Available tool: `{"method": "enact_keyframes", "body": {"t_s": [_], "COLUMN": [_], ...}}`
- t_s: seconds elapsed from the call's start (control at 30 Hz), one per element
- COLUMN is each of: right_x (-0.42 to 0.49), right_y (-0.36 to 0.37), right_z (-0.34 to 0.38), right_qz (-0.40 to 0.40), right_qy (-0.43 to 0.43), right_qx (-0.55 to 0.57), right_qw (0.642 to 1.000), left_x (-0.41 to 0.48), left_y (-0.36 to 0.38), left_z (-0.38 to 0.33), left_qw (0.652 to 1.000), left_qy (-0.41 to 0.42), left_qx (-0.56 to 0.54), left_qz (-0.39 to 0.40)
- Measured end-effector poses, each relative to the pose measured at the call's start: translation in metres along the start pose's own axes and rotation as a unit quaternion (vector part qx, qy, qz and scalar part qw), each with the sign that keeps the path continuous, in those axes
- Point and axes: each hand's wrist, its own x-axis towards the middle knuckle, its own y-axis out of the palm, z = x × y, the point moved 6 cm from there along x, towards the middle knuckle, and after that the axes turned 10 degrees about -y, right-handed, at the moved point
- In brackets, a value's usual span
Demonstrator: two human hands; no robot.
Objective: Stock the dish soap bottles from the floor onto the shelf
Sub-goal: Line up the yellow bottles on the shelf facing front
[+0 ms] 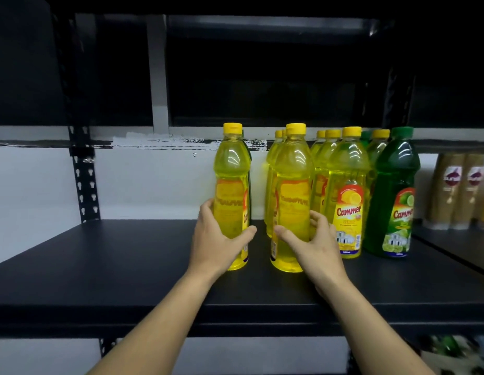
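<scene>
Left hand (218, 239) wraps one yellow bottle (231, 190) upright on the black shelf (100, 266). Right hand (314, 244) cups a second yellow bottle (292, 196) just right of it, fingers half curled.

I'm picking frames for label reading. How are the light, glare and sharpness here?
Head view: the upper shelf bay is nearly black; white glare streaks mark the shoulders of the left-hand bottle and right-hand bottle. The lemon bottle label reads clearly, while the bottom right corner is blurred and wide-angle distortion bends the shelf edges.
</scene>
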Motion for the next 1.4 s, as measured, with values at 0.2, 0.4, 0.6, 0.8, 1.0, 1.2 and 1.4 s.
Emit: {"method": "enact_keyframes", "body": {"t_s": [0.2,0.4,0.6,0.8,1.0,1.2,1.4], "right_x": [0.001,0.003,0.003,0.002,0.003,0.004,0.001], "right_y": [0.001,0.0,0.002,0.0,-0.001,-0.002,-0.004], "right_z": [-0.007,-0.01,-0.007,-0.008,-0.011,-0.017,-0.012], "right_qz": [-0.004,-0.025,-0.011,-0.019,-0.034,-0.032,-0.047], "right_qy": [0.015,0.027,0.022,0.014,0.012,0.056,0.023], "right_qx": [0.026,0.1,0.1,0.07,0.089,0.184,0.074], "right_qw": [1.0,0.994,0.995,0.997,0.995,0.981,0.996], "left_x": [0.002,0.004,0.005,0.004,0.005,0.006,0.003], "left_y": [-0.008,-0.012,-0.004,-0.003,-0.006,-0.006,-0.003], "left_z": [0.001,0.005,0.006,0.009,0.009,0.01,0.006], "left_qw": [0.997,0.998,0.998,0.999,0.999,0.998,0.993], "left_qy": [0.0,-0.033,-0.049,-0.037,-0.045,-0.049,-0.067], "left_qx": [0.057,0.006,-0.047,0.025,-0.012,-0.046,-0.092], "left_qz": [-0.058,-0.062,0.001,-0.019,-0.016,-0.002,0.037]}}
